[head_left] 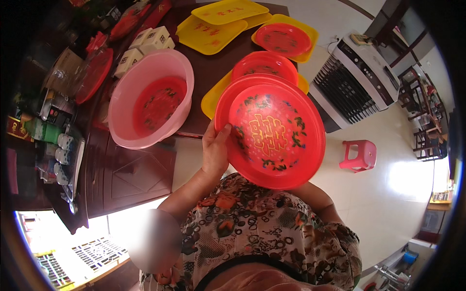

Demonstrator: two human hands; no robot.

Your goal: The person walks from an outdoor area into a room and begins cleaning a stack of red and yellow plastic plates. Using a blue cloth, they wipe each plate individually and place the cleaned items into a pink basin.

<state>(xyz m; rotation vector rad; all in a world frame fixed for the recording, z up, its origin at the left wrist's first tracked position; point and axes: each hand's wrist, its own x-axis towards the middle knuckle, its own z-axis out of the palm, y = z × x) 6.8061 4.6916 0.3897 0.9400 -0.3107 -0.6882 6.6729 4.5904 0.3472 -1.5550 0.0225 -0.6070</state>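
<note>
My left hand (215, 147) grips the left rim of a round red plastic tray (269, 127), thumb on top. The tray is tilted towards me and bears a yellow character ringed by green leaves. My right forearm (316, 198) runs up behind the tray, which hides my right hand. Just beyond the held tray, another round red tray (265, 63) lies on a yellow tray (214, 96). A deep pink plastic basin (123, 105) stands to the left, with a red patterned disc (160, 105) at its bottom; whether this is a separate tray, I cannot tell.
Yellow rectangular trays (211, 36) and a third red tray (283, 39) lie on the dark wooden table (196, 65). White boxes (153, 40) stand behind the basin. An air cooler (353, 83) and a pink stool (358, 155) are to the right. Cups (63, 156) sit far left.
</note>
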